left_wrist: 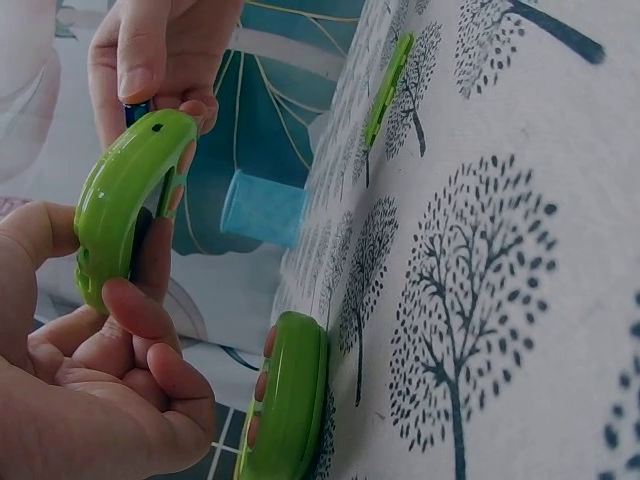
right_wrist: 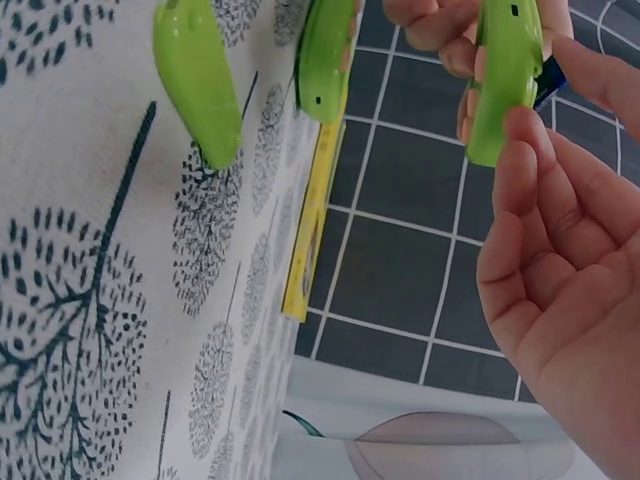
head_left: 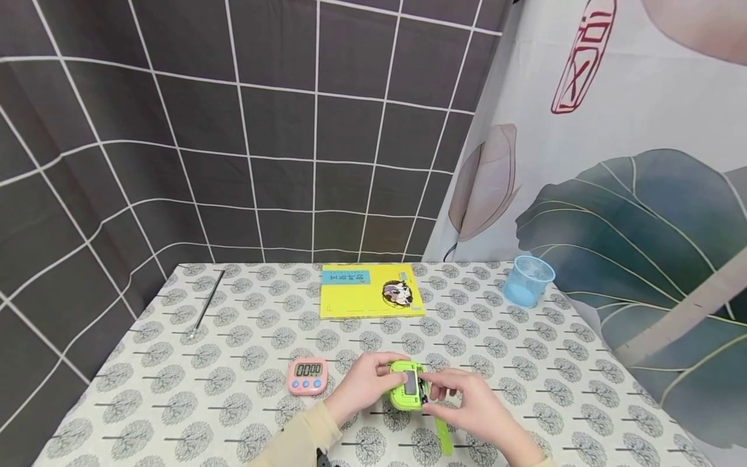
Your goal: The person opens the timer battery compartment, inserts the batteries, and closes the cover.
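My left hand [head_left: 364, 386] grips a lime-green digital timer [head_left: 399, 394] with a grey screen, raised over the patterned cloth. Fingers of my right hand [head_left: 471, 403] are at its right side, where dark parts show in an opening. In the left wrist view, my right thumb and fingers pinch a dark blue battery [left_wrist: 138, 112] against the timer's end; part of it is hidden. A long green cover [head_left: 445, 436] lies on the cloth below my right hand. Another green timer [left_wrist: 285, 400] rests on the cloth in the wrist views, buttons up.
A pink timer [head_left: 307, 376] with blue buttons reads 00:00 left of my left hand. Farther back lies a yellow book [head_left: 362, 298]. A light blue basket [head_left: 528, 282] stands at the back right, and a thin black rod [head_left: 209, 301] lies at the left.
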Tool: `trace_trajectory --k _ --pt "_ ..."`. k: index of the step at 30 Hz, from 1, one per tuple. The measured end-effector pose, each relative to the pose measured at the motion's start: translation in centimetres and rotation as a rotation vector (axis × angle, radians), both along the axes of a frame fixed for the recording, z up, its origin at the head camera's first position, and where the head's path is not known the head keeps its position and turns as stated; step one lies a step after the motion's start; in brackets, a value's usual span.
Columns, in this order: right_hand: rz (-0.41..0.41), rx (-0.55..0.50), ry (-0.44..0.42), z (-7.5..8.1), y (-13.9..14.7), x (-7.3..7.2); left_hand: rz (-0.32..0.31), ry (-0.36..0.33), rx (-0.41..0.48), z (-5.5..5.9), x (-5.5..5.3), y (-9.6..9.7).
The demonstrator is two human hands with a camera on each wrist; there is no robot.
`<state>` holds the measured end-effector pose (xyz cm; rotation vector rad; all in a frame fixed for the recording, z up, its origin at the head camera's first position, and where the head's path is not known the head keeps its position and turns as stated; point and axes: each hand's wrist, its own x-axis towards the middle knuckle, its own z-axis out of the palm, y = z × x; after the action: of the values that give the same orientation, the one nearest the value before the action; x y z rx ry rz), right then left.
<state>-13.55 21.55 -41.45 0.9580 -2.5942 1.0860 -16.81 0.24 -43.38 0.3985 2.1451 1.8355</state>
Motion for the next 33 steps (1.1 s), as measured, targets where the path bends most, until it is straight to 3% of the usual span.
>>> trace_trajectory --k 7,14,23,28,33 --pt "-0.064 -0.001 -0.002 -0.45 -0.14 -0.1 -0.003 0.031 -0.035 0.13 -0.04 -0.13" --pt "-0.089 -0.009 -0.178 -0.31 -0.07 -0.17 -0.019 0.043 -0.036 0.13 0.18 -0.3" --pt "-0.021 -0.084 -0.374 -0.26 0.19 -0.38 -0.047 0.054 -0.015 0.07 0.25 -0.26" --pt "0.06 -0.143 -0.403 -0.45 0.34 -0.6 -0.061 0.061 -0.021 -0.13 0.24 -0.16" --pt "0.078 -0.159 -0.441 -0.63 0.48 -0.76 -0.067 0.046 -0.024 -0.24 0.23 -0.14"
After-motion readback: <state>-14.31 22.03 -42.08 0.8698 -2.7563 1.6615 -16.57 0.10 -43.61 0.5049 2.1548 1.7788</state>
